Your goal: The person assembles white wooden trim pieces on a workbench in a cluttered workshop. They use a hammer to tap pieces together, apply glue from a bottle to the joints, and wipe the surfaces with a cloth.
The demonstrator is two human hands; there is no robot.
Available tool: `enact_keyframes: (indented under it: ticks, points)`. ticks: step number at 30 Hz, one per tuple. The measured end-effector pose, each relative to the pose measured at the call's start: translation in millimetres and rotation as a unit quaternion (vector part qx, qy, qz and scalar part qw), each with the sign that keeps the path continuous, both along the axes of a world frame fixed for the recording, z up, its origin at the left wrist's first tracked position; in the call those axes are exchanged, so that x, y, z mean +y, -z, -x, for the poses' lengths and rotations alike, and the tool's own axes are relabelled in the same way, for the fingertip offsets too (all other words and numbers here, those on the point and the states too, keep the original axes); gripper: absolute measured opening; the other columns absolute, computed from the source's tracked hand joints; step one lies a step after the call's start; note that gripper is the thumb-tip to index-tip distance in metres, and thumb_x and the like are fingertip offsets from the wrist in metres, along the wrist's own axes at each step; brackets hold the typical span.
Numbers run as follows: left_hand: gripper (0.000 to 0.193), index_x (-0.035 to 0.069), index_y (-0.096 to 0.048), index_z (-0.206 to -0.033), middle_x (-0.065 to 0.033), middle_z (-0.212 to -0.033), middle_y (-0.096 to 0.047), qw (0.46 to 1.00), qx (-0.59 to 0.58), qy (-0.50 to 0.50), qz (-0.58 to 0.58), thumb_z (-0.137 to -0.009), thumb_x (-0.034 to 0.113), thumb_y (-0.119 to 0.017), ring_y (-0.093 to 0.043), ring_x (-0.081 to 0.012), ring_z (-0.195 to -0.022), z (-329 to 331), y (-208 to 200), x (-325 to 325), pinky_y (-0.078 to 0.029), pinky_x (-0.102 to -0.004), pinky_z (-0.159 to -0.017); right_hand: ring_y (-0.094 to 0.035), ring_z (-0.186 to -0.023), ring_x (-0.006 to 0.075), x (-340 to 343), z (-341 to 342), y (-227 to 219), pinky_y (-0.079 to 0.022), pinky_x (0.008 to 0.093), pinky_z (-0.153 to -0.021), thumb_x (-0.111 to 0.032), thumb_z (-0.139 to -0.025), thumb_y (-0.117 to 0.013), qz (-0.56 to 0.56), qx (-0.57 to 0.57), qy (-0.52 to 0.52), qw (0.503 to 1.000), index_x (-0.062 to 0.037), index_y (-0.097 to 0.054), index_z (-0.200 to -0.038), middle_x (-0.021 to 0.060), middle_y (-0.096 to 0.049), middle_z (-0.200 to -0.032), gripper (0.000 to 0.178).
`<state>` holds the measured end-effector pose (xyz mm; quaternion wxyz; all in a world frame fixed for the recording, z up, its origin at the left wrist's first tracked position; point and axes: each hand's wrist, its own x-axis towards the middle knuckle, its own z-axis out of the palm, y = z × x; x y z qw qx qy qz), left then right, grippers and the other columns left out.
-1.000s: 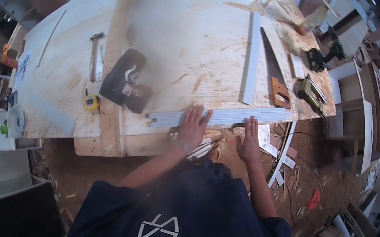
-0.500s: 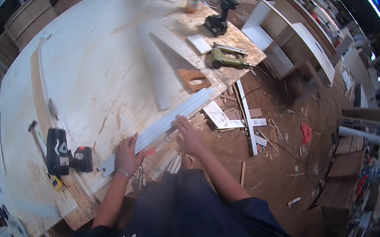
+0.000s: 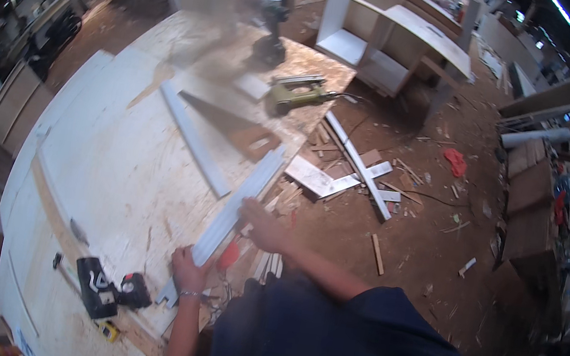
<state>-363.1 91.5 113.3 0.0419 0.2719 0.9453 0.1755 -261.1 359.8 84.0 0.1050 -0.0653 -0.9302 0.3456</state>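
Left hand (image 3: 188,271): curling partly over the pale strips (image 3: 235,206) — can't tell how tightly.
Right hand (image 3: 261,224): touching the strips' side, looking blurry — can't tell how open.
Strips: lying together along the table (image 3: 117,192) edge.
Saw (image 3: 237,128): lying by their far end.

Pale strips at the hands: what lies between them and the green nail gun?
In the head view, the handsaw lies there: its wooden handle sits between the pale strips and the green nail gun.
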Motion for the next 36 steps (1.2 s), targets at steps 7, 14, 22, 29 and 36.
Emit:
enact_keyframes:
  ticks: [7,14,22,29,36]
  points:
    - [0.072,0.005,-0.061,-0.136,-0.0138,-0.122,-0.058,0.999,0.035,0.001,-0.02,-0.082,0.048,-0.081,-0.055,-0.0337,-0.117,-6,-1,-1,-0.048,-0.046,-0.103,-0.032,-0.154,0.0385,0,1,-22,-0.037,0.0458,-0.123,-0.013,-0.088,-0.074,-0.003,-0.019,0.01,1.0,-0.0028,-0.051,-0.147,0.0207,-0.037,-0.163,0.064]
    - [0.076,0.001,-0.057,-0.139,-0.0171,-0.123,-0.057,1.0,0.014,0.008,-0.008,-0.083,0.047,-0.08,-0.053,-0.0352,-0.121,-4,-8,18,-0.047,-0.0463,-0.104,-0.056,-0.129,0.0406,107,34,4,-0.044,0.0459,-0.111,-0.014,-0.091,-0.07,0.114,0.091,0.23,0.962,-0.0009,-0.057,-0.14,0.0244,-0.061,-0.136,0.052]
    - [0.075,-0.001,-0.056,-0.138,-0.0184,-0.123,-0.057,0.996,-0.04,0.05,-0.062,-0.083,0.042,-0.081,-0.052,-0.0372,-0.121,21,3,121,-0.042,-0.0476,-0.109,-0.067,-0.11,0.0416,195,77,-2,-0.051,0.0453,-0.101,-0.014,-0.091,-0.064,0.098,-0.005,0.22,0.971,0.0025,-0.06,-0.137,0.025,-0.069,-0.118,0.049]
    - [0.065,0.005,-0.063,-0.13,-0.0166,-0.124,-0.058,0.998,-0.062,0.014,-0.016,-0.08,0.041,-0.083,-0.053,-0.0376,-0.121,25,-3,138,-0.043,-0.0476,-0.109,-0.069,-0.107,0.0348,200,67,15,-0.054,0.0423,-0.096,-0.006,-0.091,-0.066,0.179,0.011,0.181,0.967,-0.0005,-0.06,-0.135,0.0185,-0.068,-0.123,0.045]
    - [0.067,0.007,-0.061,-0.133,-0.0145,-0.122,-0.058,0.999,-0.026,-0.02,0.006,-0.08,0.041,-0.084,-0.054,-0.0363,-0.118,23,-1,159,-0.047,-0.0471,-0.105,-0.071,-0.113,0.0319,208,66,-2,-0.055,0.0407,-0.097,-0.005,-0.095,-0.063,0.197,-0.044,0.125,0.971,-0.0012,-0.055,-0.139,0.0202,-0.071,-0.123,0.045]
